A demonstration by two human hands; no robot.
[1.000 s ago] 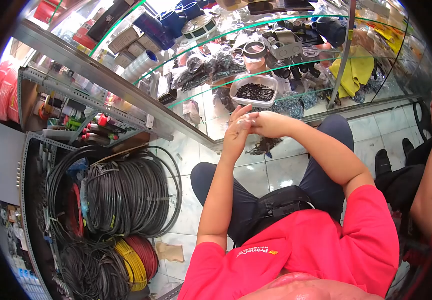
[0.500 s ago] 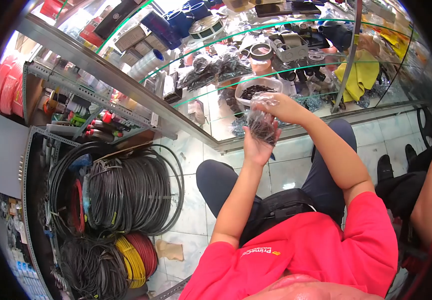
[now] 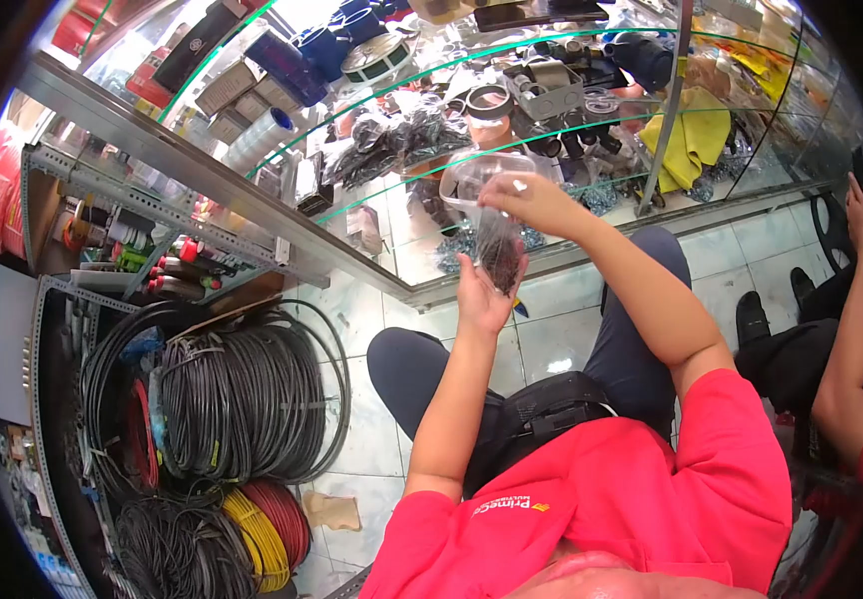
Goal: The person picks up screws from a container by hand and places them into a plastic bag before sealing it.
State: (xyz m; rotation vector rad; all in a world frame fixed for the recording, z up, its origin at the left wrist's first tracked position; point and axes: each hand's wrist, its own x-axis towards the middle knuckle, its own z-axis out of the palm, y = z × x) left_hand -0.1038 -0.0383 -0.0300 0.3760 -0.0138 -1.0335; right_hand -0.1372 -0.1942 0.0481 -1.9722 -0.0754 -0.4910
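Note:
My left hand [image 3: 487,298] is wrapped around the lower part of a clear plastic bag [image 3: 499,245] with small dark pieces bunched inside. Above it, my right hand [image 3: 531,204] pinches the bag's upper end, fingers together. The bag hangs stretched between the two hands. Just behind my right hand, a translucent plastic tub [image 3: 459,198] stands on the low glass shelf. The bag and fingers cover part of the tub, and its contents are hard to make out.
Glass shelves hold black plastic packets [image 3: 391,145], a grey box [image 3: 549,95] and a yellow cloth [image 3: 686,140]. Large black cable coils [image 3: 242,404] and a yellow coil [image 3: 255,534] lie at left. Another person's arm [image 3: 846,349] is at the right edge.
The bag, crumpled between both hands before, is now drawn out longer, its pieces lower down. My right hand has risen relative to my left. The view has shifted slightly.

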